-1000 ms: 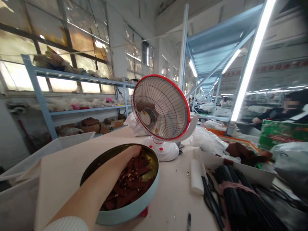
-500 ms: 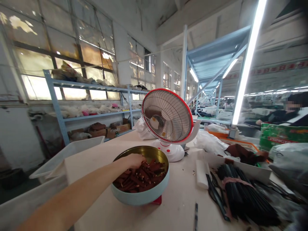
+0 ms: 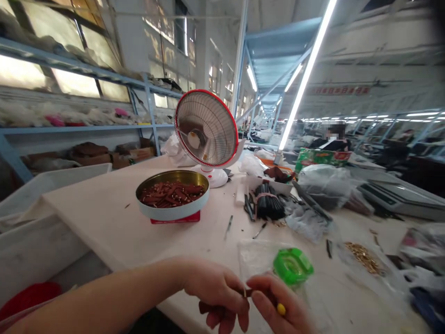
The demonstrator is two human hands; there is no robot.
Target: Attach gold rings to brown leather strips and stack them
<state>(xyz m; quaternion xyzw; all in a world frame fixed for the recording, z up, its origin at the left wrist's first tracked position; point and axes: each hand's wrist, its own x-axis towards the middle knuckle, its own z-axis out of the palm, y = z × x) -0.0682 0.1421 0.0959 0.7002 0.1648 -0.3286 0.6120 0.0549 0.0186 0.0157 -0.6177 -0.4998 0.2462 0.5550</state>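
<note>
Near edge of the worktable (image 3: 104,218): the left hand (image 3: 215,292) and right hand (image 3: 281,306) meet fingertip to fingertip, both pinched narrowly on a small brown strip (image 3: 247,292). A green plastic dish (image 3: 293,265) lies just beyond the right hand. Farther left, a round tin (image 3: 174,212) of loose strips (image 3: 170,194) stands before a dish heater (image 3: 205,127).

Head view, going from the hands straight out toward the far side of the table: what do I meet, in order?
Left hand and right hand pinching a brown strip → green dish → round tin with a heap of strips → red-rimmed heater.
</note>
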